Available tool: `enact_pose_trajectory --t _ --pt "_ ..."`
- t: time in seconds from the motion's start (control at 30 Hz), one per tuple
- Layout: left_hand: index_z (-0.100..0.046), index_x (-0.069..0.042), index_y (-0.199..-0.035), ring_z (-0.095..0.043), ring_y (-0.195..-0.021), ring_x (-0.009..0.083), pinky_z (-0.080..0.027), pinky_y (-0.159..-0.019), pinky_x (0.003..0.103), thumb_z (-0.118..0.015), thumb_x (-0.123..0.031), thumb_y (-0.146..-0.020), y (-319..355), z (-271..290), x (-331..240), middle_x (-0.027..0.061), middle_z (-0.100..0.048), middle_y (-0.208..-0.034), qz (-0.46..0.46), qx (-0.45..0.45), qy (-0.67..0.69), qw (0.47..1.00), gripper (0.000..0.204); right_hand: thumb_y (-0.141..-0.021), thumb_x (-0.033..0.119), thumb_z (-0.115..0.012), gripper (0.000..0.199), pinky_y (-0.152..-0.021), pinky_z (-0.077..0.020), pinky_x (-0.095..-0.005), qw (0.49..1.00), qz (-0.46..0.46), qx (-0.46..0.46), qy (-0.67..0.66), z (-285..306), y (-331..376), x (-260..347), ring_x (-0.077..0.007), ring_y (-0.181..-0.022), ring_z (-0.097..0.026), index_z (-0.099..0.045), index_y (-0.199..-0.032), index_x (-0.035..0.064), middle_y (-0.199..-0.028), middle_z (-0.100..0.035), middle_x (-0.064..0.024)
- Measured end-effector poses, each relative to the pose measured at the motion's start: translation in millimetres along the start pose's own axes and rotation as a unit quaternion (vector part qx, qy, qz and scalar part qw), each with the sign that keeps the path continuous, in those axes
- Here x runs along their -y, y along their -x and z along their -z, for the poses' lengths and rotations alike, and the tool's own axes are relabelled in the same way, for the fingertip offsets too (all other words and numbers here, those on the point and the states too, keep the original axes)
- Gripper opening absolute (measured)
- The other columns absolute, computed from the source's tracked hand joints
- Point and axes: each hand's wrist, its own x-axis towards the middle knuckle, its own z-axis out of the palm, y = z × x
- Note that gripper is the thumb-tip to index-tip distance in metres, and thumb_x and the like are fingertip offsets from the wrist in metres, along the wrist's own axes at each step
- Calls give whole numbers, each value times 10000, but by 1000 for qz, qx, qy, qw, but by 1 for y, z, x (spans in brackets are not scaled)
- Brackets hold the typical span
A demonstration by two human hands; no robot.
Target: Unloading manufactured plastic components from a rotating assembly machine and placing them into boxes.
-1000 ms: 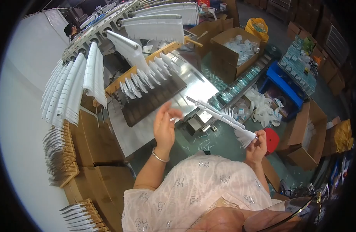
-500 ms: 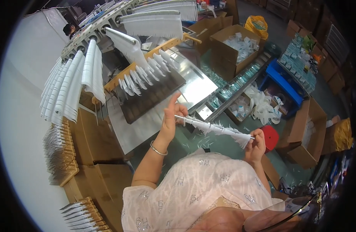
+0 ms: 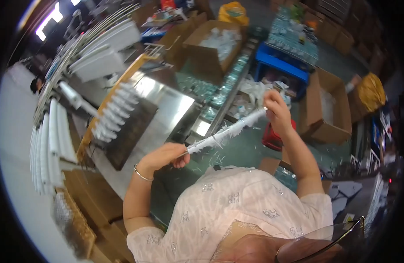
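Observation:
A thin metal rod with white, ragged fringed material [image 3: 228, 131] along it is held in the air in front of my body. Its right end is higher than its left. My left hand [image 3: 166, 156] is closed round the left end, where a bit of bare metal shows. My right hand [image 3: 277, 113] grips the other end with curled fingers. To the left, several similar white fringed pieces [image 3: 116, 113] hang in a row from a wooden bar [image 3: 106, 101] above a dark board [image 3: 131, 136].
A shiny metal table [image 3: 173, 103] lies beyond my left hand. White rolls [image 3: 48, 149] hang from a machine at far left. A conveyor [image 3: 230, 85], open cardboard boxes [image 3: 327, 109], a blue crate [image 3: 283, 65] and a red stool [image 3: 273, 136] stand ahead and right. White scraps litter the floor.
The view has swung right. My right hand has risen and my left hand has lowered, reversing the rod's tilt. The left fingers, partly stretched out before, are now closed round the rod.

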Motion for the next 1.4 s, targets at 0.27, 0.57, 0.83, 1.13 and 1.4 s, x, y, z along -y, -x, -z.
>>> enact_pose_trajectory --t 0.27,0.57,0.83,1.13,1.4 --pt "-491 -26 -753 -448 -599 114 -370 -560 209 -406 -271 -890 -74 -42 -9 18 -474 -659 -173 35 232 957 293 -820 57 -482 56 -612 -355 -201 905 256 -211 264 21 -43 55 -78 -671 -404 -480 -873 39 -765 -441 -17" --pt "-550 24 -958 -535 -774 108 -453 -687 237 -423 -190 -890 -172 -103 -54 99 -565 -1013 -278 -101 334 895 258 -850 71 -433 149 -674 -372 -220 969 206 -129 30 -79 20 -54 -94 -769 -428 -372 -979 28 -853 -462 -61" --pt "-608 15 -892 -547 -727 97 -441 -650 213 -535 -70 -802 -133 -68 -82 66 -609 -843 -185 -86 -28 979 144 -864 63 -371 88 -537 -324 -187 967 178 -177 -51 -27 0 -27 -47 -607 -357 -419 -937 64 -761 -397 7" --pt "-615 -57 -851 -498 -856 232 -393 -749 333 -615 -104 -694 -122 22 -141 50 -563 -860 -545 -205 -499 642 164 -841 31 -369 80 -477 -245 -160 982 142 -111 -48 -18 19 2 -38 -524 -304 -425 -889 63 -737 -382 14" --pt "-575 -5 -959 -511 -841 255 -399 -742 310 -491 14 -766 -106 77 -112 117 -548 -892 -465 -392 -432 666 211 -826 45 -369 79 -431 -222 -151 976 117 -160 -86 -9 17 20 -8 -494 -284 -441 -854 63 -630 -345 52"
